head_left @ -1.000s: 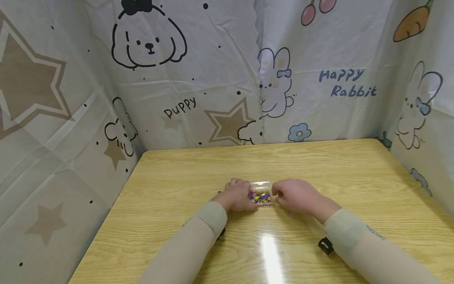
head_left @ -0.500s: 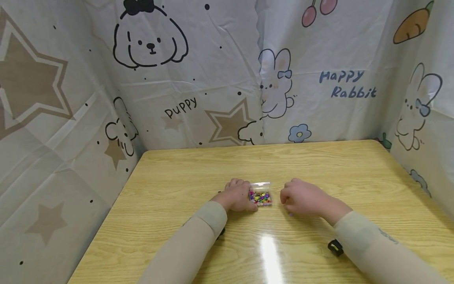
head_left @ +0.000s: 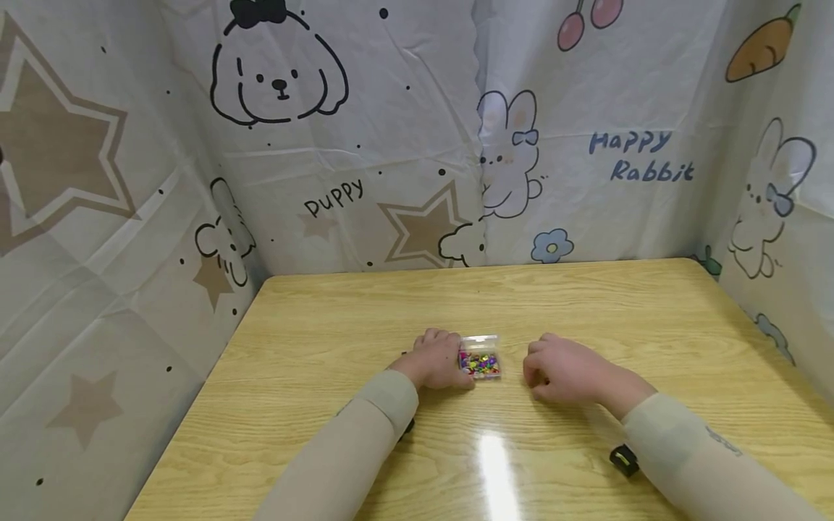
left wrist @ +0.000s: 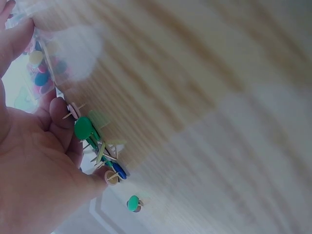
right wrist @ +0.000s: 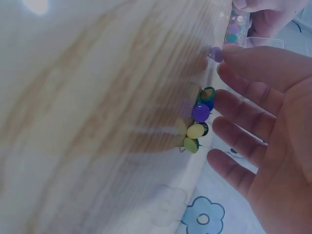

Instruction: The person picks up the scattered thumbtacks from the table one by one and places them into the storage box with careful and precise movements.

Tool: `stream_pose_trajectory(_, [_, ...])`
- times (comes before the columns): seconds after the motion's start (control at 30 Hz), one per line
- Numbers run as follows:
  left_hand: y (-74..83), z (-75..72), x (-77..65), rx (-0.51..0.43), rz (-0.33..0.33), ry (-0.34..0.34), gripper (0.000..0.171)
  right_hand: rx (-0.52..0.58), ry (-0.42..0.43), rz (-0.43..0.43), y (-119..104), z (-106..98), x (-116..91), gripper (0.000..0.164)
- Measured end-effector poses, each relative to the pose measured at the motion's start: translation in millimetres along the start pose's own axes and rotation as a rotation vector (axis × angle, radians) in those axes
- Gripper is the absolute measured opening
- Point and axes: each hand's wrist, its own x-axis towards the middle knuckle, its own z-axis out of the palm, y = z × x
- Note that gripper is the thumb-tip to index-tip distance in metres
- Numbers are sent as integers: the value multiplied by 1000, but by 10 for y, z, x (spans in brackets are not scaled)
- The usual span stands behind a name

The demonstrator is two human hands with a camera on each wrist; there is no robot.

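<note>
A small clear plastic box of colourful thumbtacks lies on the table with its clear lid raised at the back. My left hand holds its left side, thumb in front and fingers behind. Under that palm, in the left wrist view, lie several loose tacks, among them a green tack and a blue tack. My right hand is right of the box, fingers loosely bent. In the right wrist view its thumb and index fingertips are right at a light purple tack. Several more lie beside the other fingers, including a yellow tack.
One green tack lies apart from the group by the left hand. The wooden table ends at a printed cloth curtain at the back and sides. A small black object shows at the right forearm.
My right hand has moved from the box's right edge further right and down over a purple tack, which it now hides in the head view. The left hand and box stay in place.
</note>
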Motion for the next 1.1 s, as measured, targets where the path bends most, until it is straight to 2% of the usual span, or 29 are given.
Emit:
stream_pose_trajectory(0.5, [9,-8,-7,7,16,-3,78,54,26,-44,11,25,-37,24])
stream_pose_trajectory(1.1, [1,2,4,20,10,-4,79,17,65,-31,-20,40,6,22])
